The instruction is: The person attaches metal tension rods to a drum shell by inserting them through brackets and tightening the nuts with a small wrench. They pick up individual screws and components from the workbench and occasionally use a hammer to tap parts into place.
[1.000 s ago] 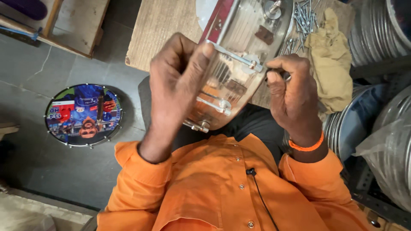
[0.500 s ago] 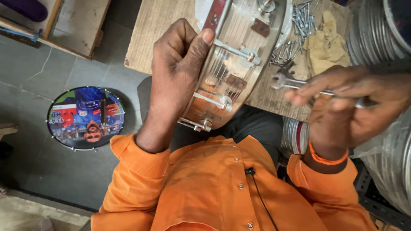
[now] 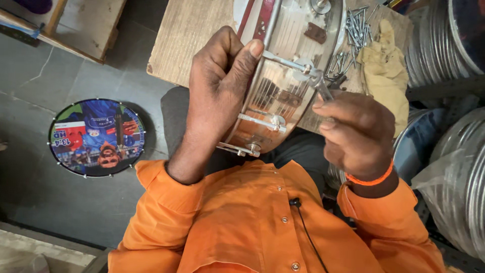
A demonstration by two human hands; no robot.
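1. A wooden surface carries a pile of bolts and a yellow rag, both just past the drum. Stacked metal hoops stand at the right edge, and more, wrapped in plastic, lower right.
2. On the grey floor lies a round printed drumhead, well apart from the hands. A wooden frame sits at the top left.
3. The left hand reaches up from an orange sleeve, its grip closed over the drum's rim, thumb pressed along the hoop and fingers curled behind. It hides part of the shell.
4. The right hand, with an orange band at the wrist, has its grip clamped on a spanner, fingers bunched round the handle.
5. The drum is held on edge between lap and surface, its shiny shell facing the camera. Its long side runs from lower left to upper right.
6. The spanner slants up and left from the hand, its head at a tension rod lug on the shell.
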